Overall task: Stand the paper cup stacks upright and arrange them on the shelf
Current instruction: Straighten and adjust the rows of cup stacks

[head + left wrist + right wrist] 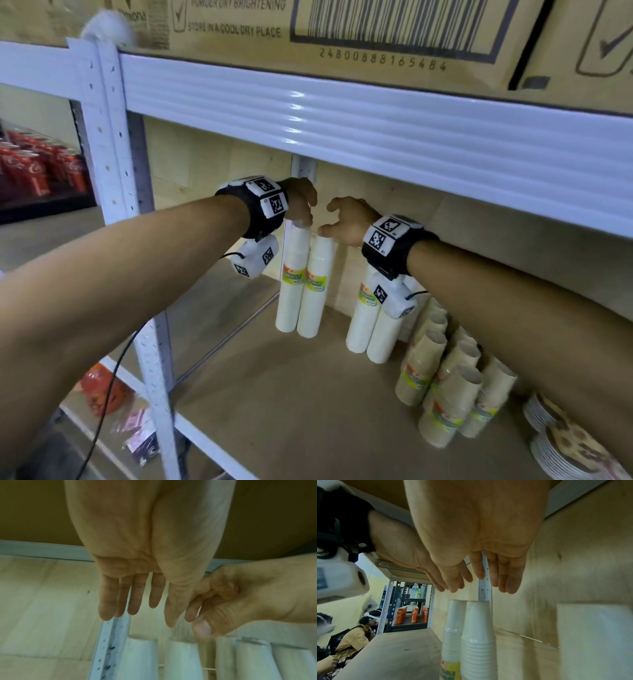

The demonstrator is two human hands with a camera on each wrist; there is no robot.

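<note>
Two wrapped white paper cup stacks (291, 281) (317, 284) stand upright, side by side, at the back left of the shelf board (291, 411). My left hand (301, 209) hovers at the top of the left stack with straight fingers (133, 601) and holds nothing. My right hand (342, 219) is just above the right stack (478, 628), fingers relaxed, thumb near its top. Another upright white pair (359, 325) stands to the right, partly hidden by my right wrist. Several brown cup stacks (445, 377) lie piled on their sides further right.
The white beam (342, 113) of the upper shelf hangs low over my hands, with cardboard boxes (376, 27) on it. Stacked paper plates (561, 445) sit at the front right. A white upright post (113, 154) bounds the left side. Red cola cans (37, 171) fill a neighbouring rack.
</note>
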